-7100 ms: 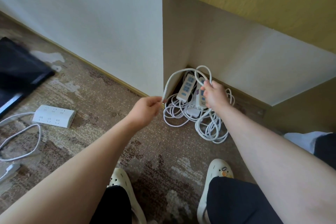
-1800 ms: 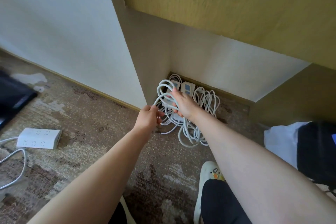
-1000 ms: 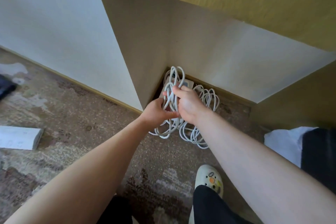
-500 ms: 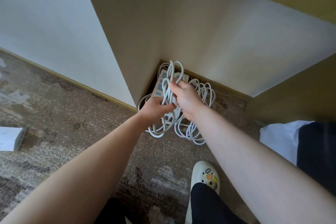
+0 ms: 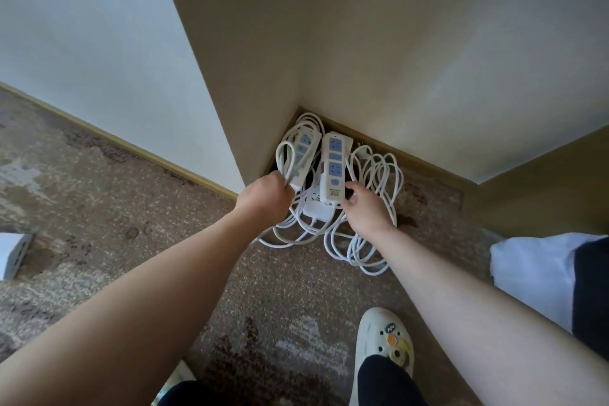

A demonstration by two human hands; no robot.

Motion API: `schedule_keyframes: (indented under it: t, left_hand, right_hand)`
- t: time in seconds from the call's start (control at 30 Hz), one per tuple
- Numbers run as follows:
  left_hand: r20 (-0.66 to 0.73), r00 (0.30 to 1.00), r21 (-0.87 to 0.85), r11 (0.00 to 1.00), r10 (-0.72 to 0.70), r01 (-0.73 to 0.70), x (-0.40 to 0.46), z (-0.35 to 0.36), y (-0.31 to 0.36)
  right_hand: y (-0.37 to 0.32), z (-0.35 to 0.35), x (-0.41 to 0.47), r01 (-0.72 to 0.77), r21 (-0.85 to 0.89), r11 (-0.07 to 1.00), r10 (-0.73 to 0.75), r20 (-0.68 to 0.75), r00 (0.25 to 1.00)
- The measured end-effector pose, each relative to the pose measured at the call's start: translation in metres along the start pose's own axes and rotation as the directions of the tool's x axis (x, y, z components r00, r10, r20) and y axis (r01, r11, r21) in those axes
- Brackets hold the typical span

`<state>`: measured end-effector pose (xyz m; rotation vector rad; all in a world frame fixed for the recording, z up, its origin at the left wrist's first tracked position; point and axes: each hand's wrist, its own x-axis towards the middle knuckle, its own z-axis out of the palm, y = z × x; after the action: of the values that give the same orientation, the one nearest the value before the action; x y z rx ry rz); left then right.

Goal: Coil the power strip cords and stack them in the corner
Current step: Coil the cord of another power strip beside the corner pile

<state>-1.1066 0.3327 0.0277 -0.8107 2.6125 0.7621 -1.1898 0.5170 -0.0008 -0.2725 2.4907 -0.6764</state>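
the left hand [image 5: 265, 199] grips a looped cord [image 5: 286, 158], springy and apt to uncoil, so best held across all loops. the right hand [image 5: 362, 208] pinches the near end of a strip [image 5: 335, 170], light and rigid, probably resting on the pile in the corner [image 5: 298, 107] on the floor [image 5: 131, 208].

Patterned carpet [image 5: 108, 194] carries coiled cords [image 5: 372, 234], power strips [image 5: 334, 168].
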Motion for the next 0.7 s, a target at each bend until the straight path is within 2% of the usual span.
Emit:
schedule_keyframes:
  t: [0.07, 0.13, 0.3, 0.4, 0.53, 0.7]
  left_hand:
    - [-0.031, 0.999, 0.037, 0.999, -0.012, 0.013, 0.012, 0.006, -0.002]
    - [-0.039, 0.999, 0.031, 0.999, -0.017, 0.018, 0.024, 0.014, -0.005]
    - [-0.015, 0.999, 0.052, 0.998, -0.031, 0.032, 0.045, 0.033, -0.005]
    - [-0.006, 1.000, 0.083, 0.996, -0.018, 0.018, 0.054, 0.043, 0.001]
    - [-0.013, 1.000, 0.119, 0.993, -0.016, 0.018, 0.062, 0.045, 0.015]
    - [-0.118, 0.989, 0.166, 0.983, 0.093, -0.073, 0.086, 0.038, 0.039]
  right_hand:
    - [-0.005, 0.010, 0.019, 0.074, -0.095, 0.993, -0.074, 0.008, 0.997]
    - [-0.011, 0.019, 0.037, 0.092, -0.182, 0.979, -0.085, 0.043, 0.995]
    - [-0.012, 0.045, 0.066, 0.006, -0.350, 0.937, 0.020, 0.073, 0.997]
    - [-0.007, 0.057, 0.075, -0.035, -0.335, 0.942, 0.048, 0.033, 0.998]
    - [0.000, 0.064, 0.056, -0.051, -0.299, 0.953, 0.019, -0.107, 0.994]
    - [0.010, 0.060, 0.035, -0.026, -0.225, 0.974, -0.028, -0.233, 0.972]
